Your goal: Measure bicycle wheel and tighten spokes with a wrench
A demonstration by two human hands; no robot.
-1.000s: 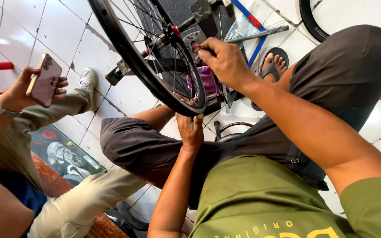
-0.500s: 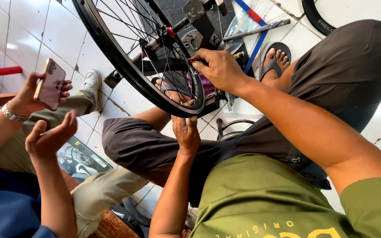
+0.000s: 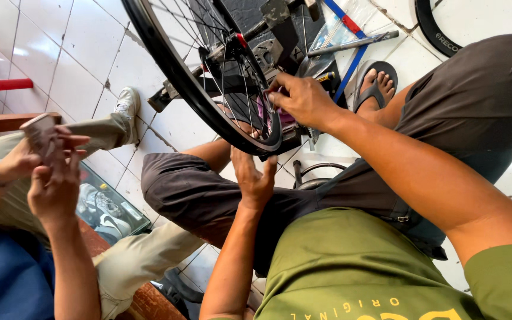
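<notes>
Holding the bicycle wheel [image 3: 208, 77] from below, your left hand [image 3: 255, 178] lies open with its fingers against the black rim. Your right hand [image 3: 303, 101] is closed in a pinch at the spokes, but the small thing it pinches is hidden. Behind the wheel stands a metal stand [image 3: 280, 29]. At the left, another person's two hands hold a phone [image 3: 40, 133], well apart from yours. A sandalled foot [image 3: 377, 86] rests on the tiled floor [image 3: 90, 53].

One black spoked bicycle wheel [image 3: 208, 83] is standing in view, with two of the wearer's bare hands [image 3: 255, 178] working at it. Two other hands [image 3: 54, 189] are showing beside one phone [image 3: 40, 133], and one black sandal [image 3: 376, 89] is lying beyond.
</notes>
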